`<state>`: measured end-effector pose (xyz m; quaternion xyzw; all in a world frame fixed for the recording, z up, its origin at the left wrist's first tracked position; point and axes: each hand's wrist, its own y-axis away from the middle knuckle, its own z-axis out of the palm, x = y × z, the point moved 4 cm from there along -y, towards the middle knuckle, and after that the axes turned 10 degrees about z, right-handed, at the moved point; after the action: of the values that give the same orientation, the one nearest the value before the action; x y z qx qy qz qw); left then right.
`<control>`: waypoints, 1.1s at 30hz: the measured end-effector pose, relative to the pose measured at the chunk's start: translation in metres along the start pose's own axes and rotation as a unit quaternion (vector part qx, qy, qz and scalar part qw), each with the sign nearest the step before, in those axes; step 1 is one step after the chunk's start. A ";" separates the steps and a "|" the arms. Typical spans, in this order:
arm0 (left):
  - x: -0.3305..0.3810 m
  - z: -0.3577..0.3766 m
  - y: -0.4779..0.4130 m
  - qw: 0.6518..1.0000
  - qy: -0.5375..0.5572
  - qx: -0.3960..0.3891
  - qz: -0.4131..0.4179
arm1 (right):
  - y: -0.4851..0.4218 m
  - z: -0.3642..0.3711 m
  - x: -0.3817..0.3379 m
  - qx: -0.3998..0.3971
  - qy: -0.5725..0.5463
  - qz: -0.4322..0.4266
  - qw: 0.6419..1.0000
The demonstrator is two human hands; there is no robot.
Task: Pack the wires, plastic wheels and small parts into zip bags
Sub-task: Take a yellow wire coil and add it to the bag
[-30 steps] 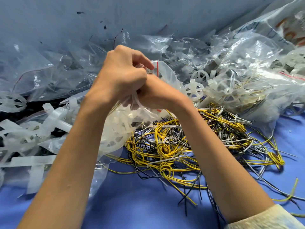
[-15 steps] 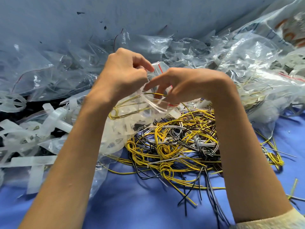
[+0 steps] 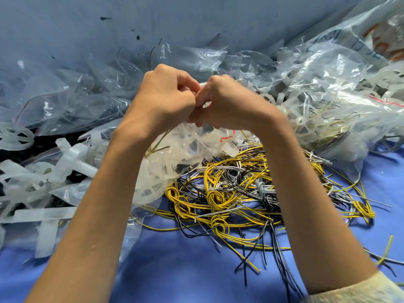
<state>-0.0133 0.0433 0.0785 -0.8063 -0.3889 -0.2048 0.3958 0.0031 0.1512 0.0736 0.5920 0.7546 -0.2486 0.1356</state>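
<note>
Left hand (image 3: pixel 164 99) and right hand (image 3: pixel 227 106) are meeting knuckle to knuckle above the blue tabletop (image 3: pixel 185 270), both with fingers curled and pinching the top edge of a clear red-striped zip bag (image 3: pixel 196 145) that is hanging below them, holding translucent white plastic pieces and a yellow wire. Tangled pile of yellow, black and grey wires (image 3: pixel 236 189) is lying just under and right of the bag. Translucent white plastic wheels (image 3: pixel 15 136) and crumpled clear bags (image 3: pixel 328 84) are heaping left and behind.
</note>
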 end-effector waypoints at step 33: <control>-0.001 -0.003 0.000 1.000 0.013 0.013 -0.005 | -0.001 0.002 -0.005 0.004 0.012 -0.020 1.000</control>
<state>-0.0135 0.0404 0.0801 -0.7964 -0.3900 -0.2123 0.4106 0.0037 0.1458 0.0740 0.5804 0.7666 -0.2472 0.1194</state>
